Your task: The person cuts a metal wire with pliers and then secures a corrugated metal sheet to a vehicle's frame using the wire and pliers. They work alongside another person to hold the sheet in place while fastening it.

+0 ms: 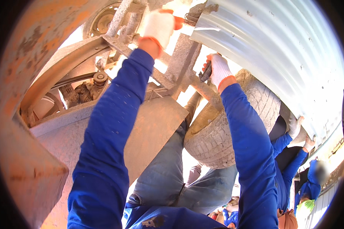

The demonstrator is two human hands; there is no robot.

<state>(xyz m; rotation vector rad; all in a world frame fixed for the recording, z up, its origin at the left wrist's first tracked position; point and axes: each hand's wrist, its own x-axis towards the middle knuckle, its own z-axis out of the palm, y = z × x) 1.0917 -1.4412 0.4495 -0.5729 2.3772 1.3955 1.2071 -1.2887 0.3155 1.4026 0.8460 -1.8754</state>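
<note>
My left hand (158, 29), in a white glove with orange fingers, reaches up over the rusty metal frame (172, 72). Glare and blur wash out its grip; an orange finger points right, toward a dark wire-like bundle (193, 17) by the sheet's corner. Lower and to the right, my right hand (219, 68), gloved the same way, is closed round a dark, ridged object (206, 72) whose kind I cannot make out. That hand is just below the edge of a corrugated metal sheet (263, 42) and above a worn, dusty tyre (225, 126).
Rusty orange panels (30, 126) rise at the left, beside an opening with a belt and engine-like parts (91, 86). Another wheel (103, 23) shows at upper left. At the right, a co-worker's gloved hands (295, 127) touch the sheet's edge; other people are lower right.
</note>
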